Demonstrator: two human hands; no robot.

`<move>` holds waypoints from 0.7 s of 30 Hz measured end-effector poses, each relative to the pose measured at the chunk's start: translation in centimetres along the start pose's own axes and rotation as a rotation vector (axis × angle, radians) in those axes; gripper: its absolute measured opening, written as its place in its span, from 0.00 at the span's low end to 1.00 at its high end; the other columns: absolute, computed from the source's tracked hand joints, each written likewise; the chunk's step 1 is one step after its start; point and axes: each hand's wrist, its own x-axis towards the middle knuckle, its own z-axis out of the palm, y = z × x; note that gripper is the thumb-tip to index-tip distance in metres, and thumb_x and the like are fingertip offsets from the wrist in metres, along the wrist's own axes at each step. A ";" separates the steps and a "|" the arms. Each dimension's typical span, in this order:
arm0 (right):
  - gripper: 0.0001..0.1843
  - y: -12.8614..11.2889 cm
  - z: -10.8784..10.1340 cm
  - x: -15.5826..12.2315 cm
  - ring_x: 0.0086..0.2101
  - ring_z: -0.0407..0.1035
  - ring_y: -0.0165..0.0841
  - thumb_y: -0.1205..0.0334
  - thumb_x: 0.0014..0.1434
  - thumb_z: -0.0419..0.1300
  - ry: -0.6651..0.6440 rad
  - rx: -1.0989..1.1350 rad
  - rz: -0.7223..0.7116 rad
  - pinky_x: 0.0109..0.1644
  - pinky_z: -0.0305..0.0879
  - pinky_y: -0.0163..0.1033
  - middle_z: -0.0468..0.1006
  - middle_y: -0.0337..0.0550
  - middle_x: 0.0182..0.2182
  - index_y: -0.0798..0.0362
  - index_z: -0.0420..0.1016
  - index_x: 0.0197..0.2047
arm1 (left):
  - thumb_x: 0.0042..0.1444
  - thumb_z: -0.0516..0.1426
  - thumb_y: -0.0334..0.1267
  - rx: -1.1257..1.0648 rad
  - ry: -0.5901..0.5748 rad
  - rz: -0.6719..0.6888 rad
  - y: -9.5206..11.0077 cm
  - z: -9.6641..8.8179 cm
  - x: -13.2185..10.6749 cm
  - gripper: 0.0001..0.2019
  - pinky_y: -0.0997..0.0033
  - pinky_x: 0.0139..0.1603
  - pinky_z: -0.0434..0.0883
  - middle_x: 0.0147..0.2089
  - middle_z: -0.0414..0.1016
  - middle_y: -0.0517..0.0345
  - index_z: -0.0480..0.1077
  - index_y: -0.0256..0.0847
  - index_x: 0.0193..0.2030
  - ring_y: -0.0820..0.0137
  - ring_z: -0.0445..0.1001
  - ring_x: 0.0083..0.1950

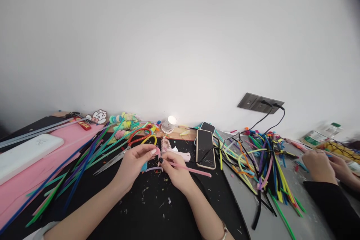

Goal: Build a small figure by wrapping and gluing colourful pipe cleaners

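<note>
A pink pipe cleaner (197, 171) runs between my hands above the black mat. Its bent end is pinched by my left hand (140, 159), thumb against fingers. My right hand (173, 168) is closed on it nearby, and the long straight part sticks out to the right past the hand. Just behind the fingers lie a pale pink tool (182, 155) and scissors with red and yellow handles (142, 135), blades pointing left. A small blue piece (144, 166) and a short purple pipe cleaner (153, 168) show below my left fingers.
A phone (205, 148) and a paper cup (169, 124) stand behind my hands. Pipe cleaners (277, 172) lie bundled at right and more (84, 165) at left, beside a white case (30, 155). A co-worker's hands (320, 165) are at far right. Cables hang from a wall socket (260, 103).
</note>
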 end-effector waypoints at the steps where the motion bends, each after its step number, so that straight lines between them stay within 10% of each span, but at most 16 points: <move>1: 0.15 0.0 0.1 0.0 0.23 0.59 0.27 0.55 0.60 0.56 -0.001 -0.002 0.006 0.26 0.56 0.32 0.68 0.36 0.21 0.54 0.71 0.27 | 0.44 0.66 0.46 0.003 0.014 0.003 0.0 0.0 0.0 0.15 0.62 0.46 0.74 0.38 0.82 0.51 0.77 0.40 0.36 0.60 0.78 0.42; 21: 0.10 0.5 0.7 -0.1 0.25 0.67 0.30 0.67 0.58 0.55 0.043 -0.044 -0.032 0.30 0.61 0.33 0.74 0.39 0.23 0.53 0.76 0.27 | 0.42 0.67 0.45 -0.115 0.028 -0.013 0.2 0.7 -0.5 0.19 0.62 0.47 0.74 0.37 0.81 0.53 0.73 0.39 0.40 0.62 0.78 0.42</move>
